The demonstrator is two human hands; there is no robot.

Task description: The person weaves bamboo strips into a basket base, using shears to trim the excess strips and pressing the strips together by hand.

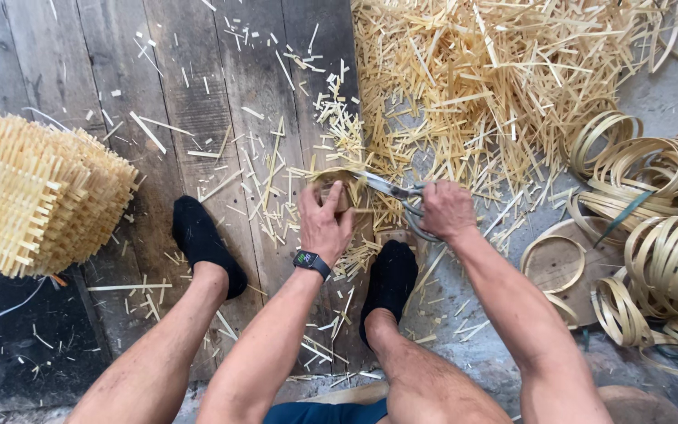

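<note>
My left hand (325, 222) grips a small round bamboo piece (337, 187) held above the floor between my feet. A dark watch sits on that wrist. My right hand (447, 209) is closed around the handles of metal scissors (390, 188), whose blades point left and meet the rim of the bamboo piece. Both feet wear black socks (202, 239) and rest on the wooden boards.
A big heap of cut bamboo strips (488, 71) lies beyond my hands. Coiled bamboo hoops (661, 235) pile up at the right beside a round wooden disc (555, 263). A stack of woven bamboo pieces (37, 196) stands at the left. Offcuts litter the planks (198, 94).
</note>
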